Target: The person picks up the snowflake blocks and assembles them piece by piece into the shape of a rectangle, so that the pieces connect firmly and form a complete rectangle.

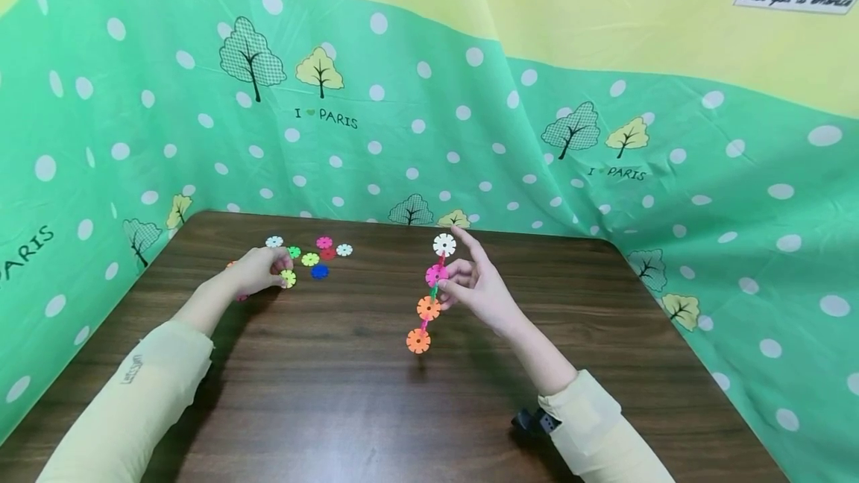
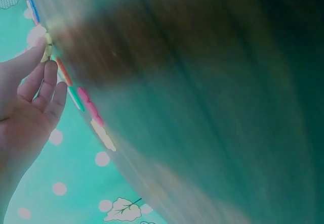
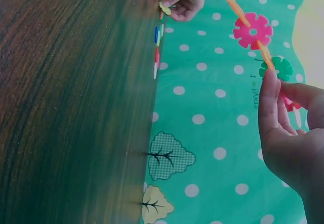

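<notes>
My left hand (image 1: 258, 272) pinches a yellow notched plastic disc (image 1: 288, 279) between thumb and fingertips, at the left of the table. The left wrist view shows this yellow disc (image 2: 47, 48) edge-on at the fingertips. My right hand (image 1: 479, 293) holds up a chain of interlocked notched discs, gripping it near the middle. A white disc (image 1: 444, 245) tops the chain, with a pink disc (image 1: 436, 275) below it. Lower down hang two orange discs (image 1: 428, 308), with others edge-on between. In the right wrist view a pink disc (image 3: 253, 31) and a green disc (image 3: 281, 69) stick out past the fingers.
Several loose discs lie beyond and beside the left hand, among them a blue disc (image 1: 320, 272), a red disc (image 1: 327, 253) and a pale disc (image 1: 344, 250). They rest on a dark wooden table (image 1: 322, 393). Patterned green cloth (image 1: 376, 118) hangs behind it.
</notes>
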A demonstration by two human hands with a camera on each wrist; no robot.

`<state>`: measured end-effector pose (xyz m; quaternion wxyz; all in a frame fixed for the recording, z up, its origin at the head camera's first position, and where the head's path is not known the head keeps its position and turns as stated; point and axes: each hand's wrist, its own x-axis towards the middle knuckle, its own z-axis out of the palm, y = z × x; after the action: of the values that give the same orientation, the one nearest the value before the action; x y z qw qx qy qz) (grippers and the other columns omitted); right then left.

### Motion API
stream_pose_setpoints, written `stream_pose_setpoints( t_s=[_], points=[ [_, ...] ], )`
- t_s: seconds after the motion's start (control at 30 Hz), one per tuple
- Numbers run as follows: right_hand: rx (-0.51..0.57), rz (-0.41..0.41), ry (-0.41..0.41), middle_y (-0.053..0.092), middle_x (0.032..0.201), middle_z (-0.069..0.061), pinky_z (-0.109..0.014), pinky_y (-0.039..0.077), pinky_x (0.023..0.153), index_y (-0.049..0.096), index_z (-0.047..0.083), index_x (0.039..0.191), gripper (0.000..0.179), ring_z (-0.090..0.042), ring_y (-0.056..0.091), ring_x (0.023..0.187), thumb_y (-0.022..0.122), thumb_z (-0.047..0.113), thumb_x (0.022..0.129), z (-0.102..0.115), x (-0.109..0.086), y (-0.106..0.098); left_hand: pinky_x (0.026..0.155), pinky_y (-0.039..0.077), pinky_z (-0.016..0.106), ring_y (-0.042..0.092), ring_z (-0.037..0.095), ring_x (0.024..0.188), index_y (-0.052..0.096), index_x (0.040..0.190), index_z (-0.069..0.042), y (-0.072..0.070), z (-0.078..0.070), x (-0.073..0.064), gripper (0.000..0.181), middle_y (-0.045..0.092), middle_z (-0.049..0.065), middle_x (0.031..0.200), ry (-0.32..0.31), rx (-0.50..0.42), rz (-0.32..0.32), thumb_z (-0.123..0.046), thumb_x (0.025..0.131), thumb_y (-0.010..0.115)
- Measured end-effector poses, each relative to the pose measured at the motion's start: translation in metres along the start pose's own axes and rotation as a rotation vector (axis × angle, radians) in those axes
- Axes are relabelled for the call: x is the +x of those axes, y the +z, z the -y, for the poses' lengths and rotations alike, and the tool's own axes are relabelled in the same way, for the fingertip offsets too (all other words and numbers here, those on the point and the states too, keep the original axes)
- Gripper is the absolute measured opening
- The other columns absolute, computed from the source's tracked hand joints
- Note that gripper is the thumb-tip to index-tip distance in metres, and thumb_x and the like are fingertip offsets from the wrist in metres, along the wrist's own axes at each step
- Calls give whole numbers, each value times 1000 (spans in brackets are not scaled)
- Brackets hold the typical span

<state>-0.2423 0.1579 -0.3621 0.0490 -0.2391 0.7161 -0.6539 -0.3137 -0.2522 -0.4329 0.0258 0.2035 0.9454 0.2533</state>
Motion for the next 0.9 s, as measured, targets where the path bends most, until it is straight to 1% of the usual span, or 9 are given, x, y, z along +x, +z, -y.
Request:
stream_pose_setpoints(
  t_s=[0.1, 0.2, 0.27, 0.4, 0.5, 0.63, 0.73, 0.9],
  points=[
    [15, 6, 4, 53, 88, -19, -48, 57, 64, 20, 36, 148, 88, -21, 62, 65, 63, -8, 85, 2, 0, 1, 71, 48, 36, 59, 18, 78, 58, 86, -7, -1, -2, 0, 15, 63, 2, 79, 15, -13, -24, -3, 81, 71],
    [4, 8, 9, 53, 87, -17, -48, 56, 64, 22, 36, 148, 86, -19, 61, 64, 62, -8, 85, 4, 0, 1, 71, 48, 36, 60, 17, 77, 58, 86, -8, -2, -6, 1, 14, 63, 1, 78, 31, -26, -58, -2, 82, 70],
    [-7, 13, 13, 52, 86, -16, -48, 57, 64, 24, 35, 147, 84, -19, 61, 64, 62, -8, 86, 5, 0, 1, 71, 48, 36, 60, 17, 77, 58, 86, -8, -3, -10, 2, 14, 64, 1, 77, 39, -33, -87, -3, 83, 70],
    [-28, 24, 13, 53, 86, -15, -48, 57, 64, 27, 35, 146, 81, -19, 60, 64, 62, -7, 86, 5, 0, 1, 68, 48, 34, 59, 16, 74, 58, 87, -6, -8, -21, 4, 11, 64, 1, 77, 37, -60, -131, -3, 84, 69],
    [-31, 38, 5, 53, 86, -15, -47, 57, 64, 27, 35, 146, 81, -20, 60, 64, 61, -8, 86, 5, 1, 0, 64, 47, 32, 57, 17, 72, 58, 89, -6, -13, -31, 4, 12, 63, 3, 78, 17, -87, -159, -4, 84, 69],
    [-32, 57, -8, 53, 86, -15, -48, 57, 64, 27, 33, 147, 81, -22, 60, 64, 60, -9, 86, 5, 2, 0, 68, 48, 34, 57, 19, 74, 58, 90, -7, -19, -45, 3, 12, 63, 4, 80, 0, -107, -205, -7, 85, 69],
    [-47, 67, -16, 54, 86, -16, -47, 57, 63, 27, 32, 147, 80, -22, 60, 64, 61, -8, 86, 6, 3, 1, 73, 47, 36, 58, 21, 78, 59, 92, -7, -24, -56, 3, 10, 63, 5, 81, 11, -123, -242, -8, 86, 68],
    [-70, 72, -33, 54, 85, -19, -47, 57, 62, 28, 31, 147, 80, -23, 60, 64, 62, -8, 86, 9, 4, 3, 74, 49, 37, 61, 21, 81, 62, 96, -8, -30, -80, 1, 10, 67, 6, 85, 33, -167, -304, -14, 88, 67]
  ],
)
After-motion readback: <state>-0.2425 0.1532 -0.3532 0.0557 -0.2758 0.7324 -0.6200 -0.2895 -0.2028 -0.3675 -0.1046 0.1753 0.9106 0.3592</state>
